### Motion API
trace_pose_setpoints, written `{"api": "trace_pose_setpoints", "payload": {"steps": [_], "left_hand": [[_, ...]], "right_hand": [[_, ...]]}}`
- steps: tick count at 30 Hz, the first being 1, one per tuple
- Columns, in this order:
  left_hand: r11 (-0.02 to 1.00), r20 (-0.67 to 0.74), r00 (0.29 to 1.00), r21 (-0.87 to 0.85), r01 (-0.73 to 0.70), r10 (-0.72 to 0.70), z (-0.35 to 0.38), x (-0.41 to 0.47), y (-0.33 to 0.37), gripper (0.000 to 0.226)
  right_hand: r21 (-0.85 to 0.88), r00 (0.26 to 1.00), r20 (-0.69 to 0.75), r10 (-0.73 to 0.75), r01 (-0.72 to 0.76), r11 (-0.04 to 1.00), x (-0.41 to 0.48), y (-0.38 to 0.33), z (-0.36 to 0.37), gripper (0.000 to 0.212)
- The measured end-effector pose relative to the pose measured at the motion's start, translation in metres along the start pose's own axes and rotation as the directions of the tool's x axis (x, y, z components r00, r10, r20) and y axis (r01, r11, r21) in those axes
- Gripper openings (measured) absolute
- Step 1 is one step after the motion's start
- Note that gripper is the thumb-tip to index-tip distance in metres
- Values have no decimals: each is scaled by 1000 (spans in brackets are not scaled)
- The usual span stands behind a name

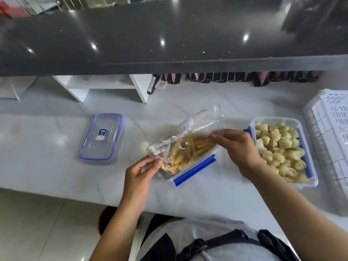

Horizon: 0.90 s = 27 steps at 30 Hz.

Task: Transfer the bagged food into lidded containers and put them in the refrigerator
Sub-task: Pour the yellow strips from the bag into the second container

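Observation:
A clear plastic bag [195, 127] of pale yellow fries lies tilted over an open clear container with blue clips [194, 171] in the middle of the white counter. Fries [190, 149] are spilling from the bag into that container. My left hand [140, 171] pinches the bag's lower left corner. My right hand [238, 146] pinches the bag's right edge. A second open container [308, 180] at the right is full of pale round food pieces. A clear lid with blue rim [102, 138] lies flat at the left.
A white slatted tray [331, 140] stands at the far right edge. A white shelf unit [105, 85] and a row of dark packets [235, 77] sit at the back under a dark raised counter [169, 38]. The counter's front edge runs just below my hands.

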<state>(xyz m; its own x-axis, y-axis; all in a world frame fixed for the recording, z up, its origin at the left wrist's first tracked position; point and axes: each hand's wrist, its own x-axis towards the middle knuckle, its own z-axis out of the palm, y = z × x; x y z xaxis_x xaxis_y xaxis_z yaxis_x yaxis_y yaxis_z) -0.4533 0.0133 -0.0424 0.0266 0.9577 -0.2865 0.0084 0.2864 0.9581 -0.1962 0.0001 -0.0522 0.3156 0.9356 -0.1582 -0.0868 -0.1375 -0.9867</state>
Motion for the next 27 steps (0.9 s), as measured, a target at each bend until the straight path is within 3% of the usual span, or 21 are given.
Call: {"api": "trace_pose_setpoints", "payload": {"steps": [6, 10, 13, 16, 18, 20, 22, 25, 27], "left_hand": [[985, -109, 985, -91, -147, 137, 5, 17, 29, 12], [997, -49, 996, -25, -79, 78, 11, 15, 20, 29], [998, 28, 998, -6, -63, 63, 14, 3, -2, 39], [999, -37, 998, 15, -50, 51, 17, -5, -22, 40], [998, -126, 990, 38, -56, 61, 14, -1, -22, 36], [990, -103, 990, 110, -84, 95, 11, 9, -14, 19], [982, -87, 989, 158, -103, 117, 13, 20, -2, 5], [981, -189, 966, 114, -157, 177, 17, 32, 15, 13], [978, -172, 966, 120, -172, 191, 22, 33, 22, 15]], "right_hand": [[65, 990, 71, -126, 121, 990, 17, -39, -4, 8], [24, 979, 203, 5, -10, 1000, 14, -27, -9, 27], [-174, 985, 152, 76, -49, 983, 1, 9, -13, 39], [-218, 999, 37, 16, -7, 976, -8, 27, -13, 27], [-299, 998, 40, -41, 51, 953, -5, 30, -13, 21], [-399, 993, 77, -86, 109, 910, 3, 27, -12, 13], [-392, 992, 41, -119, 125, 912, 15, 24, -9, 8], [-340, 977, -68, -203, 168, 925, 28, 12, -2, 8], [-376, 978, 61, -200, 209, 903, 31, 8, 3, 9]]}}
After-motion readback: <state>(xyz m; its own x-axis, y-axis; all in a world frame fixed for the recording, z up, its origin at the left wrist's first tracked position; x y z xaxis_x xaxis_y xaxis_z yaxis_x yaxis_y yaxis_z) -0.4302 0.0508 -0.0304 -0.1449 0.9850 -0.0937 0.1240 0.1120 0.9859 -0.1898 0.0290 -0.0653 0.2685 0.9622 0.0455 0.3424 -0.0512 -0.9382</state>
